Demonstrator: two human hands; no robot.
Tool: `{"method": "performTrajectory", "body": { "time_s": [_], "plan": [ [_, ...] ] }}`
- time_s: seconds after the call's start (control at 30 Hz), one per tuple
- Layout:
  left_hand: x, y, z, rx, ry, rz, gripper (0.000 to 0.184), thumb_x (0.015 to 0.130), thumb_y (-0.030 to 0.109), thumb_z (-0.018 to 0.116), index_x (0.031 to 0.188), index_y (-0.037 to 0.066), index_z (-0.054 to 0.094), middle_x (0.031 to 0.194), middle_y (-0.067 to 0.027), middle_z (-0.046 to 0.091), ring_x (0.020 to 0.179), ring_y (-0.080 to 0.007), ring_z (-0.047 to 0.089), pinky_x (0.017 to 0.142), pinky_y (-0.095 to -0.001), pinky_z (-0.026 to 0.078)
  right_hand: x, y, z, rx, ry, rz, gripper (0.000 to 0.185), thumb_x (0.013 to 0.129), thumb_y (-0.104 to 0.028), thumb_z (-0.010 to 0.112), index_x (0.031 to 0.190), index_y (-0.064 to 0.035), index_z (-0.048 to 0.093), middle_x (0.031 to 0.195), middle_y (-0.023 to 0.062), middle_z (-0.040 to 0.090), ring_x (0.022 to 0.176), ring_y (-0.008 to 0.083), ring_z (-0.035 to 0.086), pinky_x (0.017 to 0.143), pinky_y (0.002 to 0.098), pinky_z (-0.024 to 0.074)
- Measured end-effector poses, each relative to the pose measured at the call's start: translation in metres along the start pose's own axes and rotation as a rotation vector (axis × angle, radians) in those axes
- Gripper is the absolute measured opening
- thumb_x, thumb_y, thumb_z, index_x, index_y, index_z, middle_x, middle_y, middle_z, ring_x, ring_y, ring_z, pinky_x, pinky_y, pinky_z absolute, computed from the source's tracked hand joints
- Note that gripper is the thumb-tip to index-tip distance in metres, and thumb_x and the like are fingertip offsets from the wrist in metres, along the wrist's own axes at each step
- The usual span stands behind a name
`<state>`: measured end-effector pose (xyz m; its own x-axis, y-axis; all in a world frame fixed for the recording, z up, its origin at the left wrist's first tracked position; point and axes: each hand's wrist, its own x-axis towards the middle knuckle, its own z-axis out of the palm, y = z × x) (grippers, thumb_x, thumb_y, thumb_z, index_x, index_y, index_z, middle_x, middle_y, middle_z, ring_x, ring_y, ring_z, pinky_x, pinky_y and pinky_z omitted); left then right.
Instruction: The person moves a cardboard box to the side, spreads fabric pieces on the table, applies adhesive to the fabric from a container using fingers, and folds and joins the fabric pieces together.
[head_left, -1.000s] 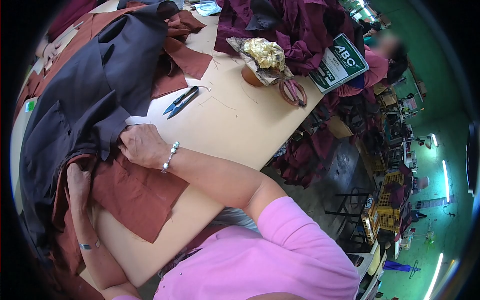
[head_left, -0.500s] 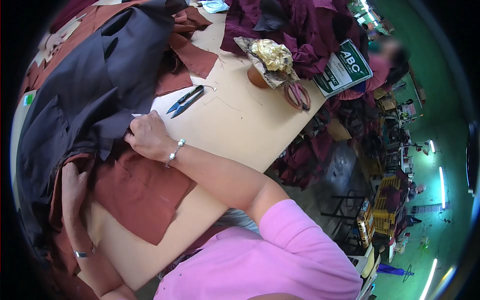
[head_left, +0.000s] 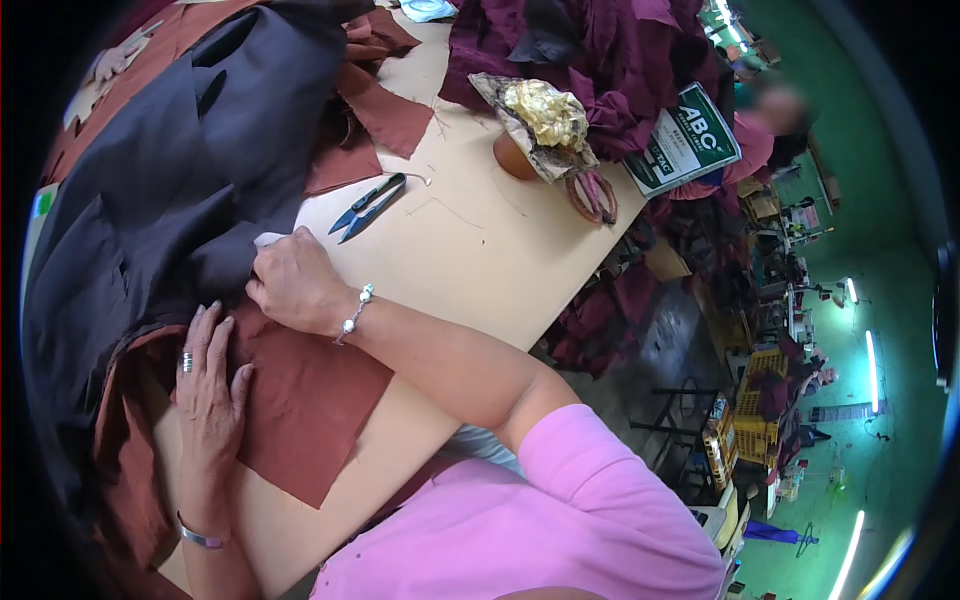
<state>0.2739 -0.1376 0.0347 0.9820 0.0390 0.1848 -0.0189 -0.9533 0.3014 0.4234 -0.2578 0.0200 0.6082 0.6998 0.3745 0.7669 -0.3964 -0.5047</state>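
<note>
Head view: two hands on smooth charcoal cloth (head_left: pixel 180 190) and a rust-brown fabric panel (head_left: pixel 300 410).
The left hand (head_left: pixel 210 390) lay flat on the panel, fingers slightly apart (a banded silver ring (head_left: pixel 187 362) showing). The right hand (head_left: pixel 298 283) curled closed at the charcoal edge, its exact pinch hidden; dark metal thread snips (head_left: pixel 367 208) lay nearby on the pale tabletop (head_left: pixel 460 270).

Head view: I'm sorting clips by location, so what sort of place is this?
Probably a garment workshop: dark cloth covers part of the table, snips lie beside it, and maroon cloth is heaped beyond.
</note>
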Motion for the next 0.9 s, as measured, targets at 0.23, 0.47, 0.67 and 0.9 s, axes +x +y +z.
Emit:
{"method": "performTrajectory", "body": {
  "time_s": [0.23,0.47,0.67,0.9],
  "plan": [
    [-0.001,0.004,-0.006,0.088,-0.135,-0.019,0.057,0.087,0.028,0.05,0.138,0.008,0.033,0.145,-0.0098,0.028,0.134,-0.0264,0.024,0.108,-0.0394,0.02,0.002,0.005,-0.002,-0.069,-0.1,0.022,0.019,0.072,-0.018,0.059,0.068,-0.0012,0.066,0.07,0.0159,0.063,0.066,0.0296,0.058,0.072,0.0397,0.0373],
    [-0.002,0.006,-0.008,0.099,-0.166,-0.027,0.059,0.086,0.031,0.049,0.139,0.01,0.032,0.146,-0.0088,0.026,0.135,-0.0258,0.022,0.109,-0.0419,0.018,0.002,0.002,-0.006,-0.061,-0.041,0.033,0.021,0.07,-0.019,0.062,0.06,0.0004,0.064,0.067,0.0183,0.062,0.065,0.0326,0.06,0.072,0.0413,0.0419],
    [-0.002,0.003,-0.008,0.049,-0.064,0.033,0.053,0.081,0.023,0.058,0.13,0.008,0.043,0.14,-0.009,0.034,0.132,-0.0279,0.028,0.106,-0.0424,0.023,0.005,0.003,-0.011,-0.074,-0.118,0.071,0.018,0.07,-0.019,0.062,0.068,-0.0009,0.066,0.07,0.0169,0.063,0.068,0.0296,0.061,0.073,0.0401,0.0393],
    [-0.003,-0.003,-0.006,0.061,0.01,0.069,0.041,0.076,0.014,0.063,0.115,0.006,0.049,0.127,-0.0093,0.045,0.123,-0.0292,0.037,0.102,-0.0406,0.028,0.004,0.004,-0.008,-0.029,-0.046,0.042,0.019,0.068,-0.016,0.061,0.06,0.0014,0.061,0.067,0.0208,0.061,0.063,0.0352,0.059,0.072,0.0418,0.042]
  ]
}}
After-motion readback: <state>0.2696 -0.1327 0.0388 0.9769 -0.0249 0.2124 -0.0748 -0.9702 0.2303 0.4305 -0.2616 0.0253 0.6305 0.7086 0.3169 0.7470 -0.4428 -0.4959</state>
